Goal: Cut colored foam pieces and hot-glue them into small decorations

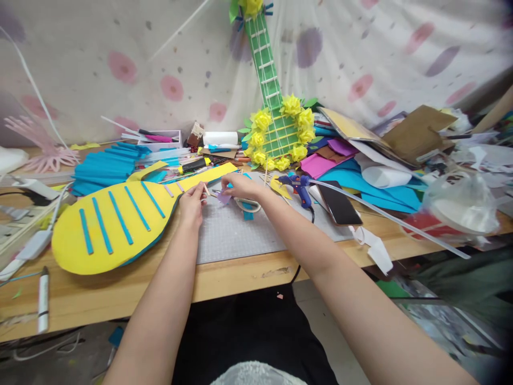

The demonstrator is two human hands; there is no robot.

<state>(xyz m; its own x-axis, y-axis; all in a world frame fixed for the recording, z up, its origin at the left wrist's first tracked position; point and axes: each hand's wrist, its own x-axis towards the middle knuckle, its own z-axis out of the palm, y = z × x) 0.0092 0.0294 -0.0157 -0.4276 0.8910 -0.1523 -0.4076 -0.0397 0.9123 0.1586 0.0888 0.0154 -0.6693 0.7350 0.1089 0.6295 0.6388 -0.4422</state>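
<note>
My left hand [191, 206] is closed in a pinch on a thin, pale stick [207, 189], beside the neck of a yellow cardboard guitar [71, 235]. Blue strips [120, 216] cross the guitar's body, and short lilac strips [168, 191] lie on the neck. My right hand [241, 187] bends down over the grey cutting mat [236, 240], its fingertips closed on a small lilac paper piece [223, 199]. Just under that wrist lie scissors with a whitish handle [253, 203], partly covered, with a blue scrap [248, 215] beside them.
A green paper guitar with yellow flowers [272, 101] leans at the back. Right of the mat's middle are a blue glue gun [298, 187] and a phone [340, 203]. Coloured paper [372, 187] piles up at right. A marker [43, 299] lies at the left front edge.
</note>
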